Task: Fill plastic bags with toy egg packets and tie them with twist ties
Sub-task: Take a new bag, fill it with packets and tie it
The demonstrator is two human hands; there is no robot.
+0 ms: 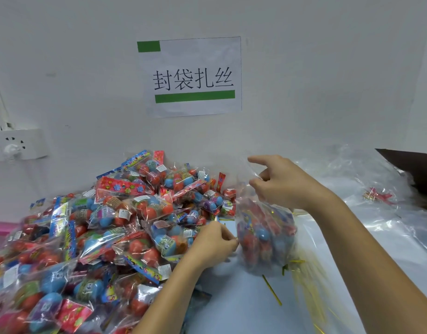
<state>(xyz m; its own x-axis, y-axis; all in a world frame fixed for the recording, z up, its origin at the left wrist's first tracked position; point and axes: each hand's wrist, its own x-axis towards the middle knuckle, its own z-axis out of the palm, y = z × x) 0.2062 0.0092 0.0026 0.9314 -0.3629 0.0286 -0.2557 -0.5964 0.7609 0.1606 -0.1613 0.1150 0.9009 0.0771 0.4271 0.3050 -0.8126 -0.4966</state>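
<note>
Now the right hand (283, 183) pinches the filled bag (265, 233) at its top, left hand (216, 244) pinching its side below.

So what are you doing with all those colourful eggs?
A person is packing toy egg packets into a clear plastic bag on the table. The right hand pinches the bag's open top and holds it up, while the left hand grips its side. The bag already holds several packets and is not tied yet. A big pile of egg packets waits to the left, and yellow twist ties lie nearby.
</note>
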